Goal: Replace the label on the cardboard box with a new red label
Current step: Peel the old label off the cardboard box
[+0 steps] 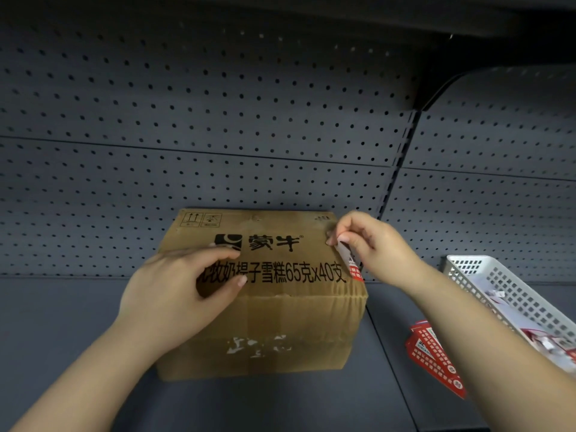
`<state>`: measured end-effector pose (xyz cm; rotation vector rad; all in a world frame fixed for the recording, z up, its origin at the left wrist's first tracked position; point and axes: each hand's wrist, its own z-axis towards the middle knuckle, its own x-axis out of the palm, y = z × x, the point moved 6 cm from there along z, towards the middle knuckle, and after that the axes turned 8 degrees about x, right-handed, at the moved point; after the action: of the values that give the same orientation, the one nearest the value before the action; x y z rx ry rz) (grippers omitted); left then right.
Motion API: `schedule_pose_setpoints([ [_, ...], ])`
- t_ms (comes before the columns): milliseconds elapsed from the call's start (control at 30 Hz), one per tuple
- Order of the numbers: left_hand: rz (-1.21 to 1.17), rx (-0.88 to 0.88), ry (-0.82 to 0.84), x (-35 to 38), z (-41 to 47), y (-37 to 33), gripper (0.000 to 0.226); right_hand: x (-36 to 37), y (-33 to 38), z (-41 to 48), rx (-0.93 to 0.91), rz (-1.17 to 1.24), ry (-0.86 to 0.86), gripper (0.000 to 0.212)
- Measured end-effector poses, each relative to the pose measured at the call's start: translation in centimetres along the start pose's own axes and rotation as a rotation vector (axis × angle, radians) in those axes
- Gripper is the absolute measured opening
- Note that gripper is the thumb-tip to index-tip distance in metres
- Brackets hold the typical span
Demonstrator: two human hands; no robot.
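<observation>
A brown cardboard box [280, 307] with black printed characters stands on a dark shelf. My left hand [177, 288] lies flat on the box's top left, fingers spread over the print. At the box's top right edge, my right hand [367, 241] pinches a red and white label [350, 260]; the label hangs down along the right edge, partly lifted off the cardboard. White torn paper residue [258, 346] marks the front face of the box.
A stack of red labels [433, 357] lies on the shelf to the right of the box. A white perforated plastic basket [514, 294] holding papers stands at the far right. A grey pegboard wall [218, 135] closes the back.
</observation>
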<state>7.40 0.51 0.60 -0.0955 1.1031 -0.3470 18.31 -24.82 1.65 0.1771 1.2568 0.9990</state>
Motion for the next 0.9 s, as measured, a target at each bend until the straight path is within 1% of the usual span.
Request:
schedule_pose_setpoints([
  [167, 0.002, 0.004, -0.008, 0.1, 0.0, 0.0, 0.049, -0.1, -0.8, -0.1, 0.054, 0.198, 0.006, 0.012],
  [300, -0.014, 0.007, -0.013, 0.1, 0.0, 0.1, 0.049, -0.6, -1.5, -0.2, 0.062, 0.403, -0.045, 0.018],
  [400, -0.01, 0.012, -0.01, 0.1, 0.0, 0.1, 0.05, -1.0, -2.1, -0.6, 0.089, 0.476, -0.089, 0.02],
  [633, -0.016, 0.023, -0.019, 0.1, 0.0, 0.0, 0.049, -1.7, -3.0, -1.2, 0.126, 0.552, -0.146, 0.019],
  [767, -0.012, 0.02, -0.018, 0.0, 0.0, 0.1, 0.049, -2.1, -3.2, -1.7, 0.14, 0.548, -0.166, 0.022],
  [900, -0.014, 0.017, -0.019, -0.1, 0.1, -0.1, 0.048, -2.6, -3.1, -2.1, 0.148, 0.532, -0.17, 0.019],
])
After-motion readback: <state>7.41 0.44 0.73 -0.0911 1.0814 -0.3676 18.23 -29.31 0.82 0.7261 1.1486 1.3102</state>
